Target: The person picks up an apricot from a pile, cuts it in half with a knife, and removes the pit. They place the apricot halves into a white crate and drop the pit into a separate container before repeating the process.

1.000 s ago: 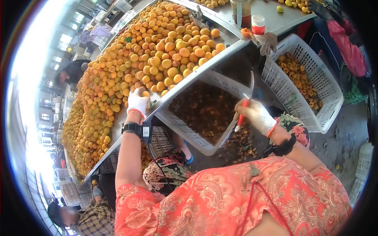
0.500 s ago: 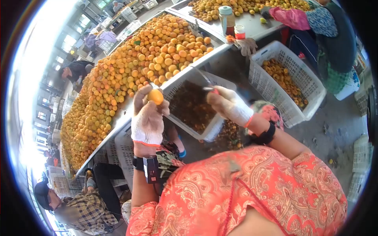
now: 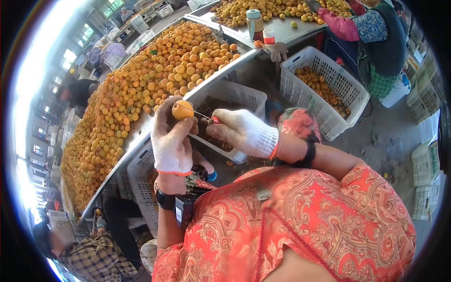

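Observation:
My left hand (image 3: 171, 141), in a white glove with soiled fingers, grips a yellow-orange apricot (image 3: 182, 110) between thumb and fingers. In my right hand (image 3: 244, 131), also gloved, is a small knife (image 3: 205, 117) with a red handle. Its thin blade points left, with the tip right at the apricot's side. Both hands are in front of my chest, close to the edge of a metal table (image 3: 141, 134). A large heap of apricots (image 3: 127, 94) covers that table just beyond my left hand. Below my hands stands a white crate (image 3: 244, 96), partly hidden by them.
A white crate (image 3: 324, 94) with halved apricots stands on the floor at right. On the table corner are a bottle (image 3: 255, 26), a red-and-white jar (image 3: 268, 36) and a glove (image 3: 277, 50). One person (image 3: 380, 42) works at upper right, another (image 3: 94, 254) sits at lower left.
My right hand has moved left with the knife, bringing the blade to the apricot. The left hand still holds the apricot. The whole view has shifted slightly.

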Available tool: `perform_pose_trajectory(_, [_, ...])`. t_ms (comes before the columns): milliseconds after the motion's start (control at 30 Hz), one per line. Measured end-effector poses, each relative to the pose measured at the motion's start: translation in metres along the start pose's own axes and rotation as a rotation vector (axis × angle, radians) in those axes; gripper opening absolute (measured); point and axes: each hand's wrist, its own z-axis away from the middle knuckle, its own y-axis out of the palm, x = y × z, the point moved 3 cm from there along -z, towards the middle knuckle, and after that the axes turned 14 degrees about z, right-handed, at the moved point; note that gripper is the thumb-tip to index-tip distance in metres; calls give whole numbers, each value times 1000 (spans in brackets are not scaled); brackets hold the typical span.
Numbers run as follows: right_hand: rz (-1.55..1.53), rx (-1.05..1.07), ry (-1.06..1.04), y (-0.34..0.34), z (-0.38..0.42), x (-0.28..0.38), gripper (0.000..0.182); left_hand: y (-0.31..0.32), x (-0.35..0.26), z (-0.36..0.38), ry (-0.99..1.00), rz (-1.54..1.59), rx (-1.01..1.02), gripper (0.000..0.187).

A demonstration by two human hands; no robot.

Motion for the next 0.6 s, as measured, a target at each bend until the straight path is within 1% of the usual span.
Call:
perform_pose_trajectory(100, [-1, 46, 42, 4, -3, 5, 29, -4, -1, 2, 22, -27, -69, 46])
perform_pose_trajectory(200, [45, 44, 39, 6, -4, 4, 29, 1, -2, 4, 41, -31, -96, 46])
perform_pose_trajectory(333, [46, 64, 85, 8, -4, -2, 27, 2, 1, 3, 29, -60, -113, 44])
perform_pose_trajectory(400, [-48, 64, 99, 12, -3, -5, 27, 1, 4, 2, 61, -76, -128, 43])
perform_pose_trajectory(533, [-58, 52, 91, 12, -2, -4, 29, 2, 4, 1, 83, -32, -157, 44])
perform_pose_trajectory(600, [-30, 99, 103, 11, -2, 1, 30, -1, 3, 1, 107, -70, -142, 45])
